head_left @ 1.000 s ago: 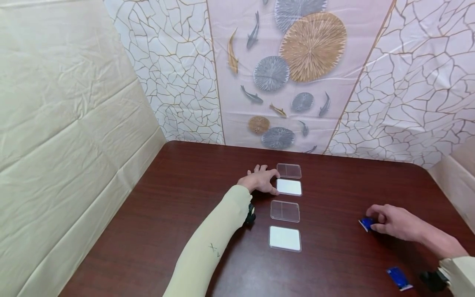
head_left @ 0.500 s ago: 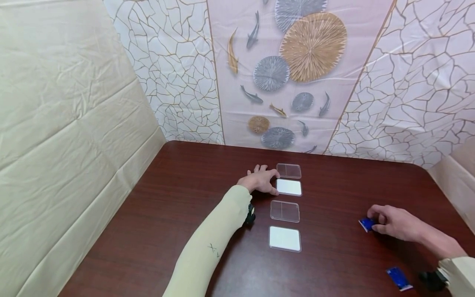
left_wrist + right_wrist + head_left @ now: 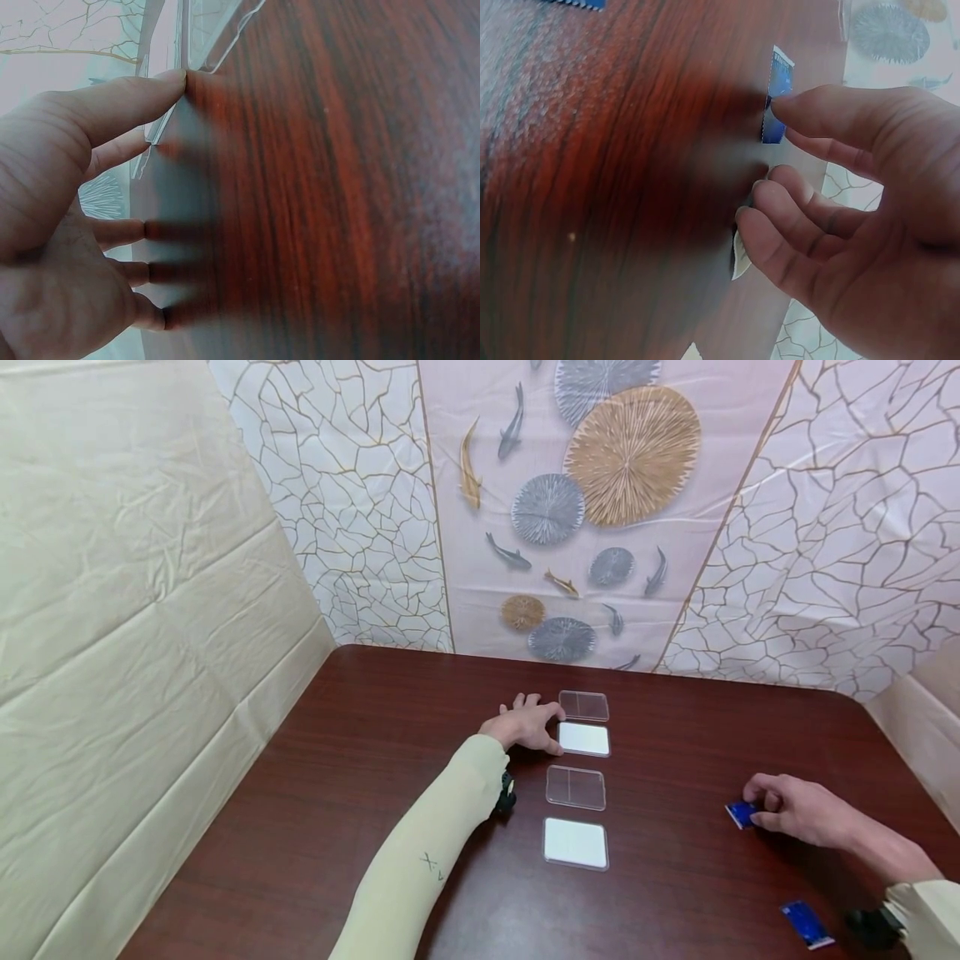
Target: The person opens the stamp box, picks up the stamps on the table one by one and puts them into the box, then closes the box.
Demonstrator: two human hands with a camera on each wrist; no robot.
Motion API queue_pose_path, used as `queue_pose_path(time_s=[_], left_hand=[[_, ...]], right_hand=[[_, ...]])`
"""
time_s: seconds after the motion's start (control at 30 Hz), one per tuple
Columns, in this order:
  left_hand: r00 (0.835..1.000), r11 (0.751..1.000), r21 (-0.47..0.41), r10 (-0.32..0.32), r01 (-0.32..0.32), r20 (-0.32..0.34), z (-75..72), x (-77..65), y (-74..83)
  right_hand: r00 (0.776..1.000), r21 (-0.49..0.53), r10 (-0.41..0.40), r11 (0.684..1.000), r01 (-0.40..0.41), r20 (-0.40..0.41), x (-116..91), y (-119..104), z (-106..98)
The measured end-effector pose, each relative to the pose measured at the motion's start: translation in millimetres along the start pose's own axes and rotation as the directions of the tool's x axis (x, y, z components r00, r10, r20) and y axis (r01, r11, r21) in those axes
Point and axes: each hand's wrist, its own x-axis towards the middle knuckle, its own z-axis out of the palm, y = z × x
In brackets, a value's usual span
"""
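Observation:
My left hand (image 3: 523,725) spans the left end of a clear flat case with a white insert (image 3: 585,738), thumb at its near corner and index finger at its far one. In the left wrist view the thumb tip meets the edge of the case (image 3: 163,67), while the other fingers are spread with their tips down at the table. On the right, my right hand (image 3: 801,810) pinches a small blue packet (image 3: 741,814) between thumb and index finger. The right wrist view shows this packet (image 3: 781,75) with serrated ends, lying at the tabletop; the other fingers are curled.
Clear flat cases (image 3: 583,705) (image 3: 576,787) lie behind and in front of the held one. Nearest is another case with a white insert (image 3: 576,842). A second blue packet (image 3: 807,924) lies by the right wrist. Patterned cloth (image 3: 555,585) hangs behind the dark wooden table (image 3: 360,718).

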Motion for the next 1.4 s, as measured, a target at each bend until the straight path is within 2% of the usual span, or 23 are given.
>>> queue_pose_path(time_s=[0.37,0.63,1.0,1.4], left_hand=[[1.0,1.0,-0.003,0.003,-0.003,-0.004,1.5,0.2,-0.5],[1.0,1.0,-0.013,0.004,-0.004,-0.007,0.8,-0.3,-0.2],[1.0,1.0,-0.017,0.009,-0.01,-0.003,0.8,-0.6,-0.6],[1.0,1.0,-0.006,-0.003,0.003,0.002,0.1,-1.5,0.7]], right_hand=[[1.0,0.031,-0.023,0.999,0.023,-0.008,-2.7,0.0,1.8],[1.0,0.026,0.015,1.0,-0.015,-0.006,-3.2,-4.4,0.8],[0.994,0.002,-0.039,0.999,0.039,-0.104,-6.0,-8.5,9.1],[0.989,-0.026,-0.035,0.999,0.032,-0.14,-6.1,-11.5,8.4]])
